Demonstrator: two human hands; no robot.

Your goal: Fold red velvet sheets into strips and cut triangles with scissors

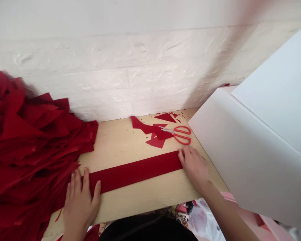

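A long, flat strip of deep red felt [132,174], straight-edged and smooth, lies across the pale wooden board [130,201], running between the two hands. The left hand [79,204] presses its left end, fingers spread wide; the right hand [193,165] rests on its right end, open too, neither gripping. Red-handled scissors [178,134] lie just beyond, on red offcuts [142,125] – a heap of red cut pieces [27,144] sits far left.

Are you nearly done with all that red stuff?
Done: a big heap of cut red fabric pieces lies on the left. In hand: the left hand and right hand press a long red strip flat on the wooden board. Left: that strip looks uncut, and the red-handled scissors lie beside red scraps.
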